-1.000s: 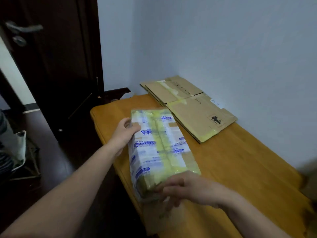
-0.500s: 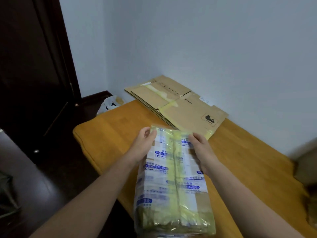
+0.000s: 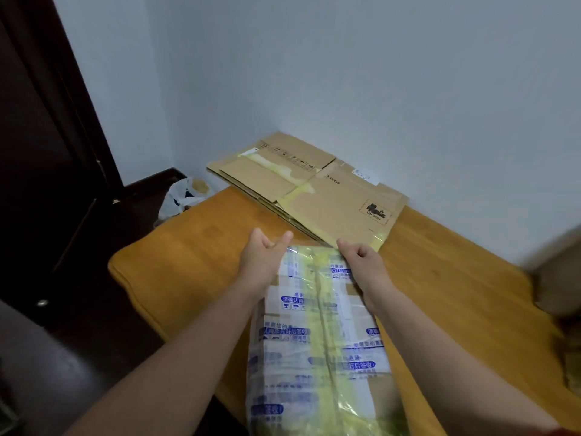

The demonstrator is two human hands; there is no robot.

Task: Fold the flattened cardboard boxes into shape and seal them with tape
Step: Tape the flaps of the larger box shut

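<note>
A wooden worktop [image 3: 195, 265] in a white-walled corner carries one stack of flattened cardboard boxes [image 3: 330, 199], its layers uncountable. Nearer lies one taped box [image 3: 317, 341] between two hands. The left hand [image 3: 262, 262] is spread flat against its side, and the right hand [image 3: 361, 262] curls over its far edge.

A tape-wrapped box [image 3: 317, 335] on the bench [image 3: 188, 272] is touched at its far corners by the left hand [image 3: 261, 262], straight-fingered, and gripped by the right hand [image 3: 361, 262]. Flattened cardboard boxes [image 3: 314, 190] are stacked beyond it.
</note>
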